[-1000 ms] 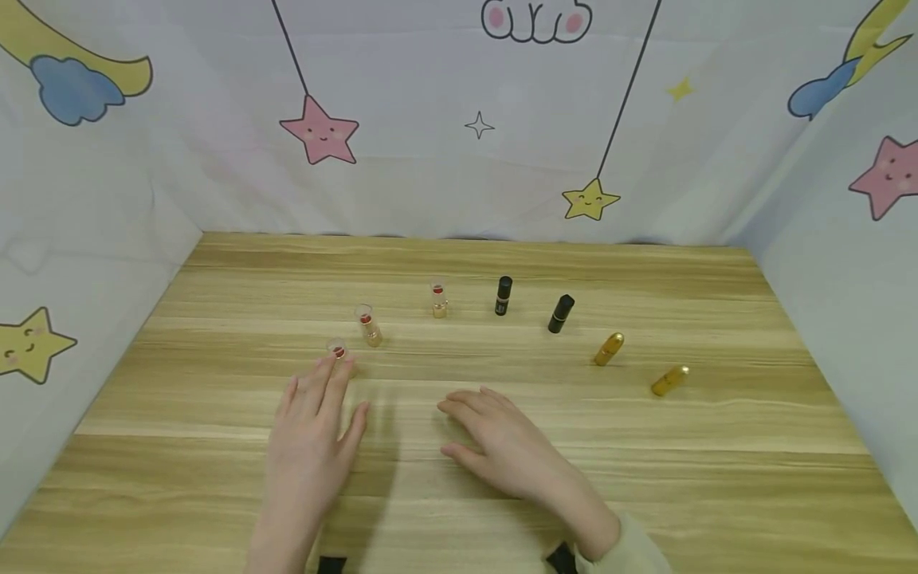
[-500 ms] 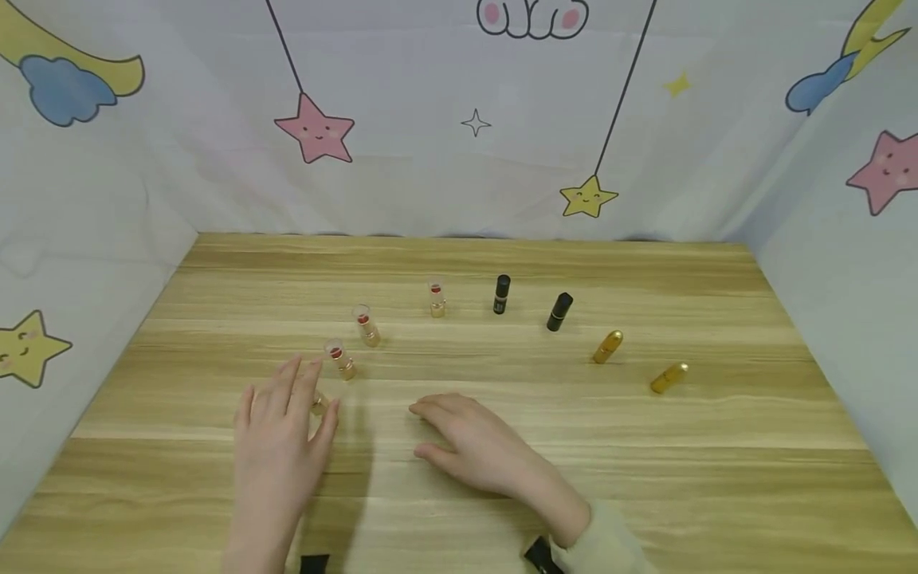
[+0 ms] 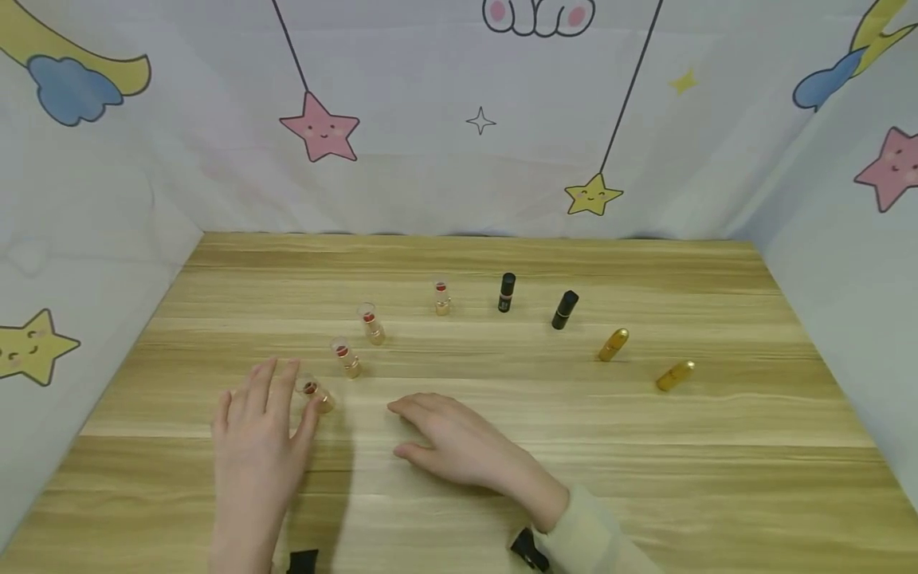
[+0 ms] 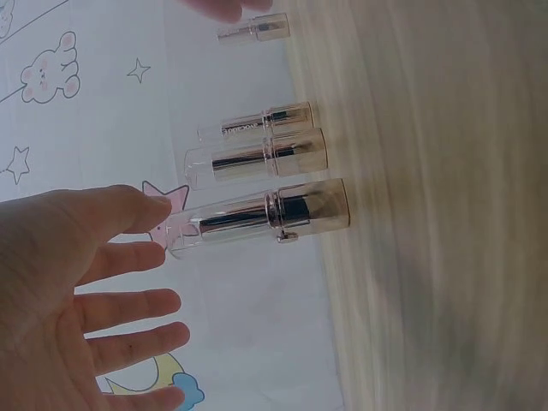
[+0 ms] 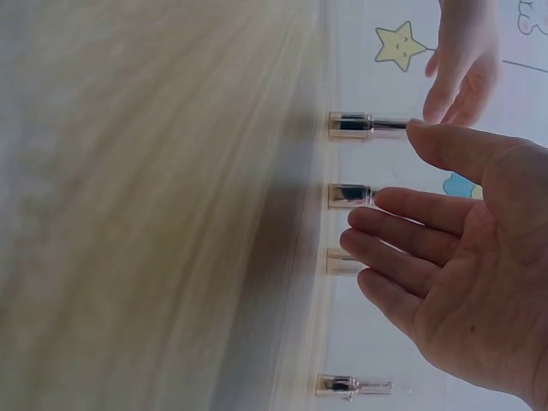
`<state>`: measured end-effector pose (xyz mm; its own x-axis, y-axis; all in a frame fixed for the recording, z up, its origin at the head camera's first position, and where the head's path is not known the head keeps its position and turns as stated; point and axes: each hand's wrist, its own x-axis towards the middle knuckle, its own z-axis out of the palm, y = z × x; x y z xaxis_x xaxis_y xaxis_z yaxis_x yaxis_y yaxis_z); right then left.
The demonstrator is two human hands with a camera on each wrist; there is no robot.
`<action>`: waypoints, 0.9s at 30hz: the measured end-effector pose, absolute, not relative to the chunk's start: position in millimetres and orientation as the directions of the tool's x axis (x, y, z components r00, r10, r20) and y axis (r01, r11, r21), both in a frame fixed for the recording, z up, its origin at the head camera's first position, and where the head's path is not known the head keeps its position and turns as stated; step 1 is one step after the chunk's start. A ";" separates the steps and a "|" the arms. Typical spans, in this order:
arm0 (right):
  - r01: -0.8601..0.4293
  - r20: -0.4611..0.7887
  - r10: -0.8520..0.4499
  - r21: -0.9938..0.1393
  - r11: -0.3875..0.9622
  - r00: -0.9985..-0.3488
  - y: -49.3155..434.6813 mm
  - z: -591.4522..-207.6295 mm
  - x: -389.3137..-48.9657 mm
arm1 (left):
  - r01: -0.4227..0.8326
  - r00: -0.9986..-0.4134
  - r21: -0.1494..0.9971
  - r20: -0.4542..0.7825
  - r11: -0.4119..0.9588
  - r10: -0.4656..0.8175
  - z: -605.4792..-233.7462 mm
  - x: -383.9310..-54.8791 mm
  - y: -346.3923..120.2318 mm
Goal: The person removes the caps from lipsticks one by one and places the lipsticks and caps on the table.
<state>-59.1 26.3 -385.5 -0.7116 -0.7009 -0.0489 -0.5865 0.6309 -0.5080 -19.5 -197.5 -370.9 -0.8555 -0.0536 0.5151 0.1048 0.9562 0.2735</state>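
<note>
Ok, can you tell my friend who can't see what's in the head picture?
Open left hand by the nearest of four clear-capped lipsticks, open right hand above a wooden table. Two black tubes and two gold tubes finish the curved row.

At the head view's right edge a pink star (image 3: 896, 169) is cut off, while right of centre in the right wrist view, the right hand (image 5: 475, 261) partly hides a lipstick (image 5: 349, 195).

On the table (image 3: 502, 375), eight lipsticks (image 3: 507, 292) are arranged in an arc; the leftmost (image 3: 324, 397) is located just beside the left hand (image 3: 254, 438), contact being unclear; the right hand (image 3: 459, 442) is positioned farther right.
</note>
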 end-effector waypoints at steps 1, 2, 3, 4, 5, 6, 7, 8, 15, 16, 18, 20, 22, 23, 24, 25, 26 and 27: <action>-0.588 -0.050 -0.704 -0.509 0.628 -0.709 25.0 -385.4 -59.6 | 0.100 -0.860 0.278 0.508 0.955 -0.058 -371.2 -19.3 -198.2; -0.590 -0.051 -0.707 -0.510 0.626 -0.706 23.5 -385.5 -60.1 | 0.096 -0.863 0.282 0.501 0.955 -0.062 -371.4 -19.3 -198.9; -0.593 -0.051 -0.709 -0.509 0.624 -0.703 22.2 -385.8 -60.6 | 0.093 -0.865 0.287 0.497 0.954 -0.065 -371.5 -19.3 -199.6; -0.596 -0.050 -0.712 -0.507 0.622 -0.700 20.8 -386.2 -61.2 | 0.091 -0.864 0.286 0.498 0.954 -0.067 -371.8 -19.5 -200.3; -0.599 -0.051 -0.714 -0.506 0.621 -0.698 19.6 -386.7 -61.8 | 0.091 -0.864 0.289 0.499 0.953 -0.069 -372.1 -19.6 -201.1; -0.601 -0.052 -0.716 -0.503 0.620 -0.696 18.3 -387.0 -62.2 | 0.090 -0.864 0.291 0.499 0.952 -0.071 -372.4 -19.8 -201.8; -0.602 -0.054 -0.718 -0.503 0.620 -0.694 17.2 -387.2 -62.5 | 0.092 -0.862 0.291 0.502 0.952 -0.070 -372.8 -20.1 -202.5; -0.604 -0.056 -0.720 -0.502 0.620 -0.692 16.1 -387.3 -62.7 | 0.092 -0.861 0.293 0.503 0.952 -0.071 -373.2 -20.3 -203.4; -0.621 -0.046 -0.731 -0.493 0.609 -0.681 9.6 -386.5 -64.2 | 0.087 -0.864 0.300 0.498 0.950 -0.078 -376.2 -21.5 -207.6; -0.623 -0.045 -0.732 -0.493 0.608 -0.679 8.5 -386.5 -64.5 | 0.084 -0.867 0.305 0.492 0.948 -0.081 -376.8 -22.0 -207.8; -0.627 -0.044 -0.736 -0.491 0.605 -0.676 6.1 -386.6 -65.1 | 0.083 -0.871 0.312 0.484 0.946 -0.083 -377.2 -22.7 -208.1; -0.630 -0.046 -0.740 -0.490 0.602 -0.671 3.0 -386.5 -65.9 | 0.084 -0.876 0.322 0.474 0.943 -0.084 -377.7 -23.3 -208.4; -0.640 -0.045 -0.747 -0.484 0.597 -0.663 -0.3 -387.0 -66.7 | 0.092 -0.875 0.326 0.477 0.941 -0.080 -378.4 -24.6 -208.7; -0.646 -0.044 -0.751 -0.479 0.594 -0.659 -2.0 -387.3 -67.2 | 0.101 -0.872 0.324 0.484 0.941 -0.073 -378.5 -25.1 -208.9; -0.652 -0.043 -0.754 -0.474 0.593 -0.655 -3.7 -387.6 -67.7 | 0.110 -0.868 0.321 0.491 0.941 -0.067 -378.9 -26.1 -209.0; -0.657 -0.043 -0.758 -0.468 0.591 -0.651 -5.3 -387.6 -68.3 | 0.118 -0.865 0.318 0.498 0.941 -0.060 -379.3 -27.1 -208.9; -0.663 -0.042 -0.760 -0.460 0.591 -0.648 -6.8 -387.7 -68.9 | 0.126 -0.861 0.313 0.506 0.942 -0.053 -379.7 -28.1 -208.8; -0.668 -0.041 -0.762 -0.452 0.591 -0.646 -8.3 -388.3 -69.6 | 0.132 -0.858 0.309 0.512 0.942 -0.048 -379.9 -29.3 -208.5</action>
